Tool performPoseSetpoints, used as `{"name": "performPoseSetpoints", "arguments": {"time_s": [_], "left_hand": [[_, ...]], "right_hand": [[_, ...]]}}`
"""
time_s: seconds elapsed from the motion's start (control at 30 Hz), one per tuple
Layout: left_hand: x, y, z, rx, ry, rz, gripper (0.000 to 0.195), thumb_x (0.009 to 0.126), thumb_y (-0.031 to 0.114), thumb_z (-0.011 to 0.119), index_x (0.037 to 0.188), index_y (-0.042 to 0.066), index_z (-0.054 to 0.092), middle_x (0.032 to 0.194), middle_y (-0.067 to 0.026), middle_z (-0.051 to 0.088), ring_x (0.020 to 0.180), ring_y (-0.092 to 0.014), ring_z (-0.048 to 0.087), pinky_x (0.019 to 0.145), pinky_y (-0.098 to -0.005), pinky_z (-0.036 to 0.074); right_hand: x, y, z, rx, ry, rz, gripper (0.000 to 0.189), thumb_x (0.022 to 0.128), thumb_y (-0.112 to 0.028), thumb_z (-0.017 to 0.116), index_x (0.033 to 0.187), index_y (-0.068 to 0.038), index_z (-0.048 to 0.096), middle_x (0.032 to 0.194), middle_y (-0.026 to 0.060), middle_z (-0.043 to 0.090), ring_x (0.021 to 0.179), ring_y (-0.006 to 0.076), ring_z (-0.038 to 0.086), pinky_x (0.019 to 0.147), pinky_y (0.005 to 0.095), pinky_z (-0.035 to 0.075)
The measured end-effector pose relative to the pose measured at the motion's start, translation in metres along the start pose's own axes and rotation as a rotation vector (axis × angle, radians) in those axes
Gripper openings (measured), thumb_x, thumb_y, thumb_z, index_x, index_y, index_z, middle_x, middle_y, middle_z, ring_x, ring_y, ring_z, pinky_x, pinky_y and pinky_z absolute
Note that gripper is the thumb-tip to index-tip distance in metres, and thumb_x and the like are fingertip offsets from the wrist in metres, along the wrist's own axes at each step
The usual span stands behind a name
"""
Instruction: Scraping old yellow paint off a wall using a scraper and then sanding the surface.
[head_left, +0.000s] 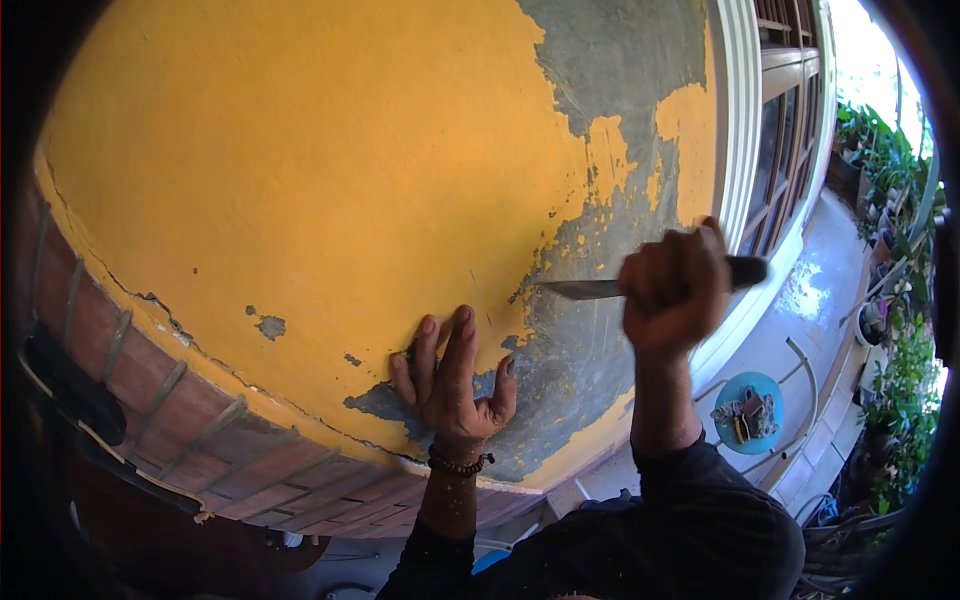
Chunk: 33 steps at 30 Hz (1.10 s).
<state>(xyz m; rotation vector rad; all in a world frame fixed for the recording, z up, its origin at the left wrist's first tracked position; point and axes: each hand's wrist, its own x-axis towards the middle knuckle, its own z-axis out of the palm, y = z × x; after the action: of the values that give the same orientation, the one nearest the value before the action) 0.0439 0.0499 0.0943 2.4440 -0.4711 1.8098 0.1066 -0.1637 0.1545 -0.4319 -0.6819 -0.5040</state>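
Note:
My right hand (671, 289) is closed around a dark-handled knife-like tool (589, 289). Its metal blade points left, with the tip close to the boundary between yellow paint and bare grey plaster; whether it touches is hard to tell. The yellow painted wall (300, 165) fills most of the view. Grey patches (637, 45) with ragged paint edges run down its right side. Below and left of the blade, my left hand (454, 394) rests against the wall with fingers spread, holding nothing. A beaded bracelet (457, 463) circles that wrist, and pale flecks dot the forearm.
A white-framed window (780, 142) borders the wall at right. A chair with a round blue seat (750, 442) bears a rag and small items. Potted plants (892, 300) line the tiled floor (817, 277). Reddish brick cladding (195, 427) meets the wall's cracked lower edge.

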Motion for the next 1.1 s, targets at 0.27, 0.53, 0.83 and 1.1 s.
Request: {"name": "performPoseSetpoints", "arguments": {"time_s": [0.27, 0.53, 0.83, 1.1], "left_hand": [[0.004, -0.002, 0.002, 0.010, 0.025, 0.009, 0.050, 0.099, 0.036, 0.060, 0.140, 0.007, 0.056, 0.130, -0.0062, 0.072, 0.142, -0.027, 0.049, 0.126, -0.0450, 0.008], [0.001, 0.000, 0.003, 0.006, 0.010, 0.006, 0.050, 0.099, 0.036, 0.060, 0.139, 0.007, 0.056, 0.131, -0.0059, 0.071, 0.142, -0.027, 0.050, 0.126, -0.0456, 0.009], [0.000, 0.000, -0.003, 0.022, -0.020, -0.015, 0.050, 0.099, 0.036, 0.060, 0.141, 0.009, 0.055, 0.132, -0.0055, 0.070, 0.143, -0.027, 0.049, 0.126, -0.0458, 0.009], [0.001, 0.001, 0.001, 0.018, -0.006, -0.012, 0.050, 0.099, 0.036, 0.060, 0.141, 0.009, 0.056, 0.132, -0.0050, 0.071, 0.142, -0.027, 0.049, 0.126, -0.0458, 0.009]], "right_hand": [[0.006, -0.013, -0.004, 0.032, -0.063, -0.110, 0.032, 0.104, -0.017, 0.051, 0.076, -0.018, 0.035, 0.052, -0.0044, 0.031, 0.037, 0.0078, 0.026, 0.036, 0.0285, 0.024], [0.001, 0.006, -0.004, -0.062, -0.083, -0.058, 0.029, 0.107, -0.021, 0.044, 0.080, -0.017, 0.035, 0.052, -0.0041, 0.028, 0.037, 0.0071, 0.024, 0.037, 0.0270, 0.024], [-0.004, 0.011, -0.003, -0.007, -0.092, -0.031, 0.027, 0.105, -0.016, 0.045, 0.080, -0.017, 0.035, 0.052, -0.0046, 0.028, 0.038, 0.0076, 0.024, 0.036, 0.0280, 0.024], [-0.003, -0.005, -0.002, -0.033, -0.092, -0.084, 0.028, 0.106, -0.021, 0.045, 0.079, -0.017, 0.035, 0.051, -0.0047, 0.031, 0.036, 0.0076, 0.025, 0.035, 0.0284, 0.025]]}}
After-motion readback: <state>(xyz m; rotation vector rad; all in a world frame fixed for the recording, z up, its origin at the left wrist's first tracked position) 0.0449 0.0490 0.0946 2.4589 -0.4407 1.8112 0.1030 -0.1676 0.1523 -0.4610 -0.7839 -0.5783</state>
